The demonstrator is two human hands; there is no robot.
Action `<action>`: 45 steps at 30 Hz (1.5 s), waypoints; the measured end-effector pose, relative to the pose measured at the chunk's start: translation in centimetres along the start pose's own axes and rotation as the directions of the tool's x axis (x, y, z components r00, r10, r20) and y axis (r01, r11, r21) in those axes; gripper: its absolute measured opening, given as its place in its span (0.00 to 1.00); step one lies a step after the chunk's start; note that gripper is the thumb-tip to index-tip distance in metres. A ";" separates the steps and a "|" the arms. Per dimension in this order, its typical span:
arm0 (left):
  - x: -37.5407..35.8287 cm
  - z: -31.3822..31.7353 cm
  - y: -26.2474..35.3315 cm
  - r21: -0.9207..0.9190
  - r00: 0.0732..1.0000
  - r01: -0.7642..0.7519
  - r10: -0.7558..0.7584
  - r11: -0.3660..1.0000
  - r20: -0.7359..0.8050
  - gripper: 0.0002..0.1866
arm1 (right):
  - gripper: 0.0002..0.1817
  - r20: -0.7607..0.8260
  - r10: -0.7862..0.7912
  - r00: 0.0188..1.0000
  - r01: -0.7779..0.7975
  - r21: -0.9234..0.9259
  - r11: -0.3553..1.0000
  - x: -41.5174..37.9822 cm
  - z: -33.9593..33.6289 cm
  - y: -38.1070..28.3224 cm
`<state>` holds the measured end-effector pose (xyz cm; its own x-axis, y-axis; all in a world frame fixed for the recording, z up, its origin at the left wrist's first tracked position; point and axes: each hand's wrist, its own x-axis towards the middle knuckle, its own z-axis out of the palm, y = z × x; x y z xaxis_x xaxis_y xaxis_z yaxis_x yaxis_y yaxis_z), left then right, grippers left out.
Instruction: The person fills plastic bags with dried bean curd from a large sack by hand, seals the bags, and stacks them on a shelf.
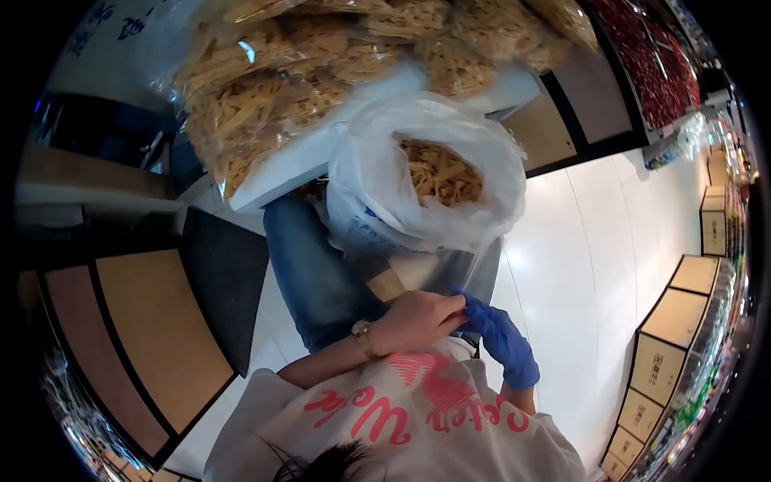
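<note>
My bare left hand, with a watch on its wrist, is closed in a pinch in front of my shirt. My right hand wears a blue glove, its fingers pressed together and touching the left fingertips. What lies between the fingers is too small to make out. Just beyond the hands stands an open white plastic bag, holding tan dried strips. Clear plastic hangs from the bag's near side toward my hands.
Clear bags of similar tan strips are piled on a white surface ahead. Red goods fill a bin at the upper right. Wooden-fronted cabinets stand at left, and boxed shelving at right. A dark mat lies on the floor.
</note>
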<state>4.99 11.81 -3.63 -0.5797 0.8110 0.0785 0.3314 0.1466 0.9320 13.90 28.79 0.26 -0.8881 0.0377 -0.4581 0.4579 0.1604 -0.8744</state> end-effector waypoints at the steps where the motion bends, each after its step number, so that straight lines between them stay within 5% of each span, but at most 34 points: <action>1: 0.0 0.3 0.1 0.044 1.000 -0.027 0.027 0.999 0.003 0.10 | 0.21 0.084 0.093 0.992 -0.108 0.209 0.972 0.1 0.2 -0.2; 3: 0.2 0.3 0.5 0.103 0.996 -0.081 0.076 0.991 0.051 0.10 | 0.28 0.210 0.154 0.965 -0.252 0.603 0.757 0.4 0.7 1.5; 4: 0.3 0.3 0.7 0.160 0.990 -0.129 0.117 0.979 0.084 0.10 | 0.28 0.194 0.157 0.968 -0.245 0.617 0.748 0.7 1.0 2.5; 6: 0.2 0.4 1.3 0.151 0.975 -0.184 0.162 0.971 0.149 0.10 | 0.35 0.124 -0.123 0.985 -0.019 0.776 0.631 2.4 2.3 2.6; 7: 0.4 0.5 1.4 0.148 0.960 -0.234 0.204 0.961 0.193 0.10 | 0.35 0.106 -0.127 0.986 -0.002 0.776 0.631 3.5 2.9 4.0; 9: 0.4 1.5 1.6 0.126 0.931 -0.331 0.302 0.935 0.207 0.10 | 0.40 0.151 -0.055 0.987 -0.116 0.906 0.406 5.6 4.4 6.3; 14: -0.7 3.5 2.4 0.064 0.866 -0.425 0.385 0.903 0.319 0.09 | 0.40 0.122 -0.078 0.989 -0.089 0.937 0.338 7.2 5.8 3.7; 15: -0.9 3.5 2.3 0.059 0.857 -0.432 0.389 0.900 0.338 0.09 | 0.41 0.055 -0.303 0.951 0.190 0.669 0.719 7.5 6.1 2.7; 16: -1.3 3.4 2.0 -0.038 0.838 -0.452 0.438 0.891 0.325 0.08 | 0.41 0.105 -0.504 0.857 0.473 0.227 0.851 7.6 6.4 1.8; 17: -1.7 3.0 1.5 -0.132 0.820 -0.467 0.484 0.874 0.305 0.09 | 0.41 0.089 -0.506 0.858 0.476 0.234 0.848 7.8 6.3 0.5; 19: -0.9 -0.5 3.5 -0.228 0.725 -0.542 0.587 0.809 0.359 0.13 | 0.41 0.273 -0.588 0.761 0.636 -0.137 0.759 8.3 6.2 -1.3; 20: -1.4 -2.3 5.0 -0.236 0.721 -0.533 0.582 0.812 0.376 0.13 | 0.41 0.255 -0.589 0.767 0.631 -0.128 0.765 8.7 6.7 -1.0; 23: -2.3 -6.4 7.7 -0.051 0.777 -0.466 0.436 0.883 0.455 0.13 | 0.38 0.313 -0.624 0.717 0.698 -0.324 0.639 10.0 8.1 1.1; 25: -2.1 -8.4 8.6 -0.084 0.775 -0.600 0.605 0.795 0.182 0.14 | 0.36 0.340 -0.758 0.557 0.806 -0.441 0.394 10.1 9.0 2.0; 26: -2.0 -9.1 8.4 -0.083 0.774 -0.600 0.603 0.796 0.192 0.14 | 0.36 0.332 -0.763 0.555 0.807 -0.440 0.395 9.6 9.2 1.6; 28: -1.6 -10.2 8.1 0.023 0.842 -0.516 0.503 0.856 0.196 0.19 | 0.30 0.669 -0.467 0.578 0.807 -0.385 0.447 8.1 9.6 0.3; 29: -1.2 -10.5 7.4 0.082 0.851 -0.474 0.433 0.877 0.296 0.31 | 0.30 0.702 -0.449 0.553 0.814 -0.338 0.473 7.8 10.1 0.3; 30: -0.9 -10.1 6.7 0.089 0.850 -0.477 0.433 0.875 0.300 0.31 | 0.29 0.715 -0.455 0.532 0.815 -0.284 0.506 7.5 11.0 0.3; 32: 0.0 -9.3 4.6 0.260 0.857 -0.160 0.003 0.952 0.515 0.48 | 0.28 0.731 -0.459 0.505 0.797 -0.189 0.574 7.2 12.0 0.4; 33: -0.5 -8.5 2.4 0.251 0.818 -0.145 -0.026 0.957 0.574 0.56 | 0.27 0.737 -0.458 0.497 0.778 -0.144 0.612 7.1 12.1 0.4; 34: -0.8 -7.9 1.0 0.280 0.828 -0.169 -0.018 0.945 0.560 0.56 | 0.27 0.745 -0.448 0.495 0.748 -0.103 0.655 7.3 12.0 0.4; 36: -1.1 -7.3 -0.4 0.010 0.720 0.256 -0.197 0.967 0.665 0.51 | 0.25 0.750 -0.419 0.512 0.659 -0.031 0.751 7.2 10.5 0.5; 40: -1.5 -8.6 -0.9 0.063 0.653 0.361 -0.300 0.930 0.695 0.44 | 0.23 0.736 -0.356 0.576 0.517 0.010 0.856 6.3 5.1 0.4; 42: -2.7 -9.5 -2.5 0.126 0.751 0.211 -0.243 0.969 0.614 0.30 | 0.18 0.634 -0.699 0.331 0.902 0.006 0.432 6.4 1.5 2.1; 44: -3.6 -11.4 -2.0 0.131 0.741 0.205 -0.241 0.970 0.627 0.23 | 0.16 0.471 -0.575 0.669 0.588 0.137 0.797 5.0 -3.1 -2.1; 45: -4.0 -12.2 -1.7 0.004 0.805 0.300 -0.256 0.954 0.535 0.23 | 0.17 0.261 -0.555 0.790 0.538 0.138 0.831 4.0 -4.1 -2.7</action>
<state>-2.35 1.44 -1.24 -0.1531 0.9186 -0.3643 0.1453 0.3856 0.9111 8.97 32.60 1.44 -0.9450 -0.3168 0.0816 -0.0918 0.0171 -0.9956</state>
